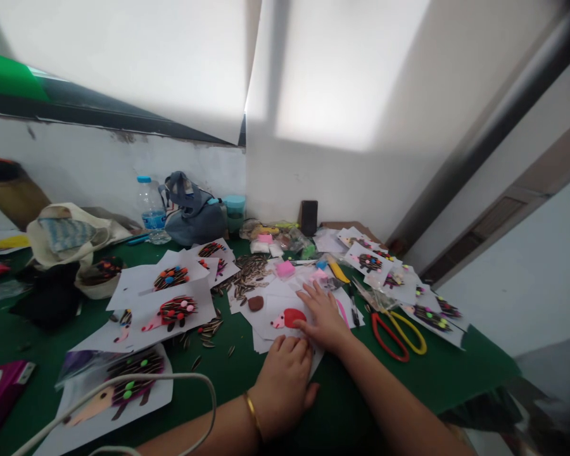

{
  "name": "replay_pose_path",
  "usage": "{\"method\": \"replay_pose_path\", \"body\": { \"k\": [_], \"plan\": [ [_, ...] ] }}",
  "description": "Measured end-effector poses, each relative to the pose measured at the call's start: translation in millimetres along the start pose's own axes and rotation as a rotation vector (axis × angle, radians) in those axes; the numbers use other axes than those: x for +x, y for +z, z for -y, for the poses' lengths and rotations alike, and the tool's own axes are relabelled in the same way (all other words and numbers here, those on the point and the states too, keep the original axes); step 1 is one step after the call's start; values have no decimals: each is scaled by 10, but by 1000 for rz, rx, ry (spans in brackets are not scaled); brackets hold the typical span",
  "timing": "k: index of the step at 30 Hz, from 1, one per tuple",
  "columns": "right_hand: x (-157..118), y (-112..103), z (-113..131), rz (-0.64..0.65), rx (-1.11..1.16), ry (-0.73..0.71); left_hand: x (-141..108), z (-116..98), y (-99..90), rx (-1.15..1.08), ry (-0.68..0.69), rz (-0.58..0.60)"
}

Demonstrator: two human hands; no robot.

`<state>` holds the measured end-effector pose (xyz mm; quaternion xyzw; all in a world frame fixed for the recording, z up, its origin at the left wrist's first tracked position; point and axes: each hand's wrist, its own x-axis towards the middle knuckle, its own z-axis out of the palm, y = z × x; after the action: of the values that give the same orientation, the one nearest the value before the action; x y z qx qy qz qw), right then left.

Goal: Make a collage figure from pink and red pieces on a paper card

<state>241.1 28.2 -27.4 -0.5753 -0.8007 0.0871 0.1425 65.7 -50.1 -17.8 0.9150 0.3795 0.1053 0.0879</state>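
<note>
A white sheet of paper (272,303) lies before me with a hedgehog shape in modelling clay, its head pink and its body red clay (292,316). My right hand (323,316) rests over the sheet, fingers spread, the thumb touching the red clay's edge. My left hand (285,370), with a gold bangle at the wrist, lies at the sheet's lower edge. Its fingers are bent and its thumb stands apart; nothing shows in its grasp. A lump of brown clay (255,303) sits at the paper's left. Sunflower seeds (251,271) are heaped behind.
Finished hedgehog pictures (178,310) lie left, and more pictures (430,313) right. Scissors (394,329) with red and yellow handles and a black pen (355,310) lie right of my hand. A water bottle (152,212), blue bag (194,212) and phone (308,218) stand behind. A white cable (171,376) crosses front left.
</note>
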Motion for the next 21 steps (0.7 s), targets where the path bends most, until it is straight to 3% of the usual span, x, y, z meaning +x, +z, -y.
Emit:
{"method": "replay_pose_path", "body": {
  "k": [9, 16, 21],
  "plan": [
    [35, -60, 72, -54, -6, 32, 11, -6, -39, 3, -5, 25],
    [95, 24, 169, -18, -63, -14, 2, -4, -19, 16, 5, 18],
    [67, -19, 55, -82, 16, 16, 5, 8, -16, 10, 12, 17]
  ]
}}
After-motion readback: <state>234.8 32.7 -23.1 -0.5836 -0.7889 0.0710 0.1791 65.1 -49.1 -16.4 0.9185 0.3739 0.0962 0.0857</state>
